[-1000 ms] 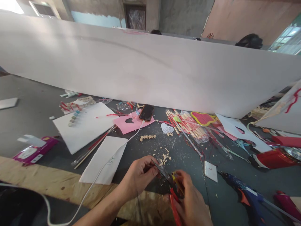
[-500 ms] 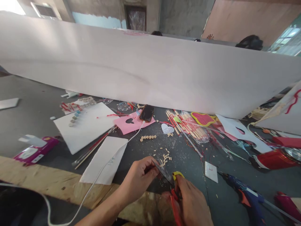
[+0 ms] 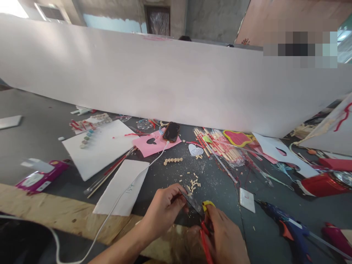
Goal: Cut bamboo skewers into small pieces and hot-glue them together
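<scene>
My right hand [image 3: 224, 229] is closed around a pair of scissors [image 3: 205, 242], or a similar cutting tool, with red handles; a yellow part shows above the fingers. A narrow dark blade slants up and left from it to my left hand [image 3: 167, 205]. Thumb and fingers of that hand are pinched together at the blade's tip; whatever sits between them is too small or hidden to tell. Just beyond the fingertips, small pale cut stick pieces [image 3: 194, 182] lie scattered on the dark table [image 3: 162, 176]. A short row of joined pieces [image 3: 173, 160] lies farther back.
Behind stands a long white board [image 3: 165, 80]. A phone [image 3: 172, 132] on a white cable rests on pink paper [image 3: 145, 146]. Red-and-natural sticks [image 3: 220, 146] are piled back right. A blue glue gun [image 3: 288, 223] and red can [image 3: 327, 184] lie right; a magenta power strip [image 3: 42, 178] left.
Both hands stay almost in place, with the cutting tool still between them. The small pieces and other items on the table look the same.
</scene>
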{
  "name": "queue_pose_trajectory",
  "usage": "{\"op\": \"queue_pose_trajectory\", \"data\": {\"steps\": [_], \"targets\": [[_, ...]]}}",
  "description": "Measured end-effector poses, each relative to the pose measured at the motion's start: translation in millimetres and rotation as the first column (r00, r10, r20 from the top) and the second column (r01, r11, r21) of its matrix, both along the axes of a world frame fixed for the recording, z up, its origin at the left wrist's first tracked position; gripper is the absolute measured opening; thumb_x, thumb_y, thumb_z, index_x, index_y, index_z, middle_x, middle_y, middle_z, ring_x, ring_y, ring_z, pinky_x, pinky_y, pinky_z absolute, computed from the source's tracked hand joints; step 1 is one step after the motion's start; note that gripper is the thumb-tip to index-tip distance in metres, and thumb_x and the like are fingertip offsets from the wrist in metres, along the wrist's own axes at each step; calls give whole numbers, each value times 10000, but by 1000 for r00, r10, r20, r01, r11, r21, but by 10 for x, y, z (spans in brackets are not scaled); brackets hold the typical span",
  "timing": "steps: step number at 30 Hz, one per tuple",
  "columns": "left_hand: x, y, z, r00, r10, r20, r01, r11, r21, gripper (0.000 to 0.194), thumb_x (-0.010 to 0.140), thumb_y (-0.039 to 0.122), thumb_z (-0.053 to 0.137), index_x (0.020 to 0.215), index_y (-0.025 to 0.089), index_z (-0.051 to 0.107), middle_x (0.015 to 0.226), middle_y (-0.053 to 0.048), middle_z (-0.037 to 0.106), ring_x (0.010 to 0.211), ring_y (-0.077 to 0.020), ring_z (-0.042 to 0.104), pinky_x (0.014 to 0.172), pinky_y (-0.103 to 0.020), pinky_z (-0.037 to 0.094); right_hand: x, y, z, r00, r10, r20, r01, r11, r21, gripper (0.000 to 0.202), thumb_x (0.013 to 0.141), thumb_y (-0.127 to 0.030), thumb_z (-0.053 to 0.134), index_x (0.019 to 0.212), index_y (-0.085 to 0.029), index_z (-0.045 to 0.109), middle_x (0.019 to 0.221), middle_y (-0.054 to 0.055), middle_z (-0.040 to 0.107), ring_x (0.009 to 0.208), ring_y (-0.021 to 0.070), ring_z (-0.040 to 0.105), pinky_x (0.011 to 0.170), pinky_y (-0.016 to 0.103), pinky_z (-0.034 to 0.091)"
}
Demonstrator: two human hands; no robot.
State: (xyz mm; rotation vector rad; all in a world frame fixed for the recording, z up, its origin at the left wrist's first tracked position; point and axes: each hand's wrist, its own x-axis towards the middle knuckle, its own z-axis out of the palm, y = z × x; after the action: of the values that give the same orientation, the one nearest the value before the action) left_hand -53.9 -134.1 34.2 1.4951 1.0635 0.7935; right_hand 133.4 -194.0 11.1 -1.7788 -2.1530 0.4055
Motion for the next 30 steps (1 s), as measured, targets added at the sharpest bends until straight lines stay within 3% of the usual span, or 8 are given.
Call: {"op": "queue_pose_trajectory", "data": {"steps": [5,11,14,20,30], "targets": [[11,16,-18,998,-31,63,34,998,-49,181,847,259,471,736,158,572,570,-13,617,557,-134,542,560,-227,368,-10,-10,49,1000,0,11,1,998,-56,272,736,-323,548,967,-180,541,900,97,665,807,236,635,668,310,489],[11,26,-7,966,-45,254,117,954,-276,201,794,309,542,663,157,531,487,21,565,410,-63,326,444,-202,223,-17,3,30,999,-6,33,7,1000,-23,330,739,-221,518,1063,-160,535,958,101,669,873,236,636,709,302,480],[9,27,-17,961,-41,273,132,937,-323,228,777,354,568,671,158,519,484,24,564,397,-53,268,429,-205,180,-22,15,14,998,-5,63,8,999,-44,253,750,-175,492,994,-174,559,891,82,683,803,226,651,653,289,474],[12,28,-40,981,-35,191,88,958,-274,251,830,367,506,730,140,545,549,-4,608,433,-58,300,442,-193,209,-15,2,-15,997,18,76,-13,998,-68,201,803,-232,487,989,-195,552,726,35,682,625,197,647,543,255,430],[39,-26,-26,999,37,7,-36,995,-91,143,820,240,481,772,150,580,657,1,605,478,-90,494,472,-196,352,28,15,-18,999,-10,36,11,1000,-16,258,804,-331,513,1015,-183,531,798,56,661,719,217,643,615,288,464]]}}
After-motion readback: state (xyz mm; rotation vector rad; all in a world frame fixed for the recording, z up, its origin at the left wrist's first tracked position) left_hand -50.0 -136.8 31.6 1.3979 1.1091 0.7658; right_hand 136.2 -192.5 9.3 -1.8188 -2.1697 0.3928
